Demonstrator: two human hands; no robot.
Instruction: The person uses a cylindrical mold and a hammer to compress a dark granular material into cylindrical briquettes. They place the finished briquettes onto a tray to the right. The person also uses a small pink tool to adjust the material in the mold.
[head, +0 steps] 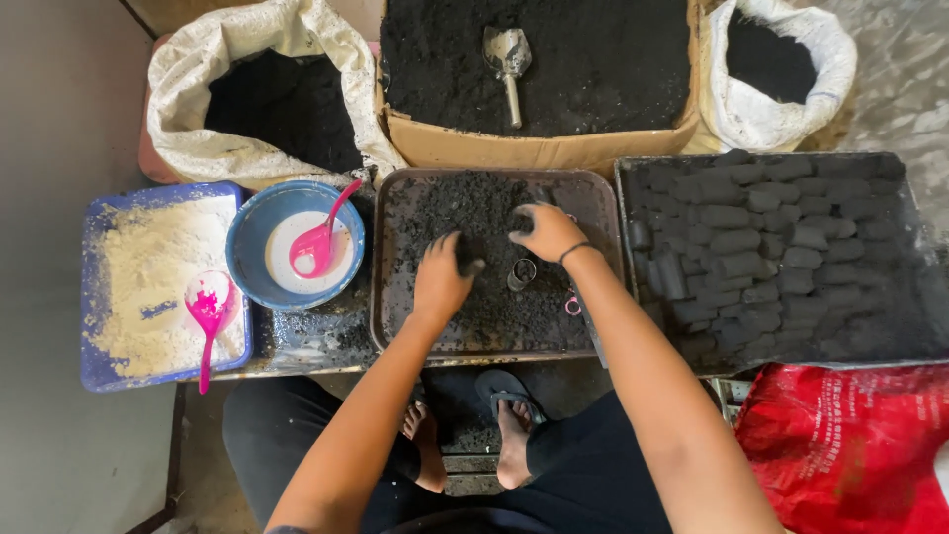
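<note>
Two hands work gritty black powder in a rounded tray: left hand and right hand each pinching a clump beside a small metal tube.

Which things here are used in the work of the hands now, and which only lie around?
In use:
left hand
right hand
dark metal tray of black powder
small metal cylinder mould

Lying about:
pink plastic spoon in blue bowl
metal scoop in cardboard box
red plastic bag
</note>
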